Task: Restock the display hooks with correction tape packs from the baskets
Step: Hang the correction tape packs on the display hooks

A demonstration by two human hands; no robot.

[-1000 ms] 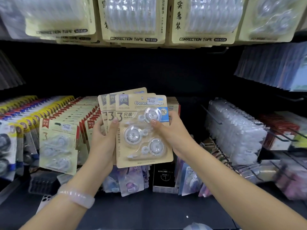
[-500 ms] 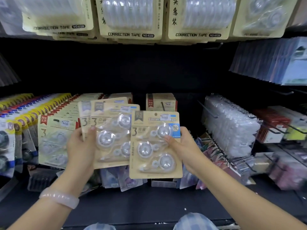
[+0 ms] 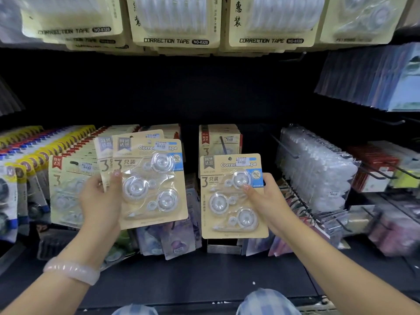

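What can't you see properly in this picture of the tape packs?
- Head view: how many packs are in the left hand; the front pack covers the rest.
- Price sticker on the right hand's single pack: too small.
- Baskets: out of frame.

Left hand [image 3: 100,201] stack [image 3: 150,178] left of right-hand pack [image 3: 231,201]

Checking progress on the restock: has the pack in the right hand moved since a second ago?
Yes. The single pack has come rightward off the left hand's stack toward the half-empty hook row.
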